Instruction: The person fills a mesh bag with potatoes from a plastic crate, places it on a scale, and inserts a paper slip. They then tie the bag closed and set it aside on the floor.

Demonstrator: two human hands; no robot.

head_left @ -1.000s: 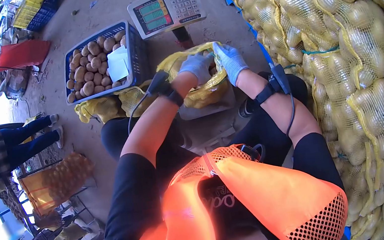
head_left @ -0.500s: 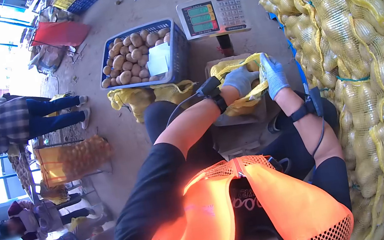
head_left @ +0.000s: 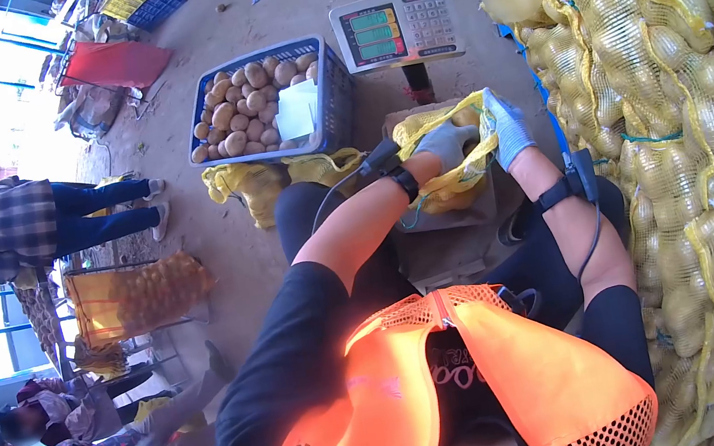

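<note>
A yellow mesh bag [head_left: 456, 198] with potatoes in it stands on the scale's platform, its mouth facing up. My left hand [head_left: 446, 147], in a light blue-grey glove, is at the mouth, with mesh edges on both sides of it. Its fingers are curled downward, and what they hold is hidden. My right hand [head_left: 508, 130], gloved alike, grips the bag's rim on the right side and holds it raised. Behind the bag the scale's display head [head_left: 396, 28] stands on a dark post. A thin green cord shows near the bag's left side.
A blue crate [head_left: 336, 100] of potatoes, with white paper on top, stands at the left. Yellow mesh bags [head_left: 259, 192] lie before it. Filled mesh bags [head_left: 634, 86] are stacked along the right. At far left are a person [head_left: 7, 227], others lower down, and a potato-filled bag [head_left: 139, 293] on a frame.
My right hand has moved slightly up and left with the bag's rim. The left hand stays nearly in place. At lower left, a person's arm has moved. A blurred round patch now covers the upper right bags.
</note>
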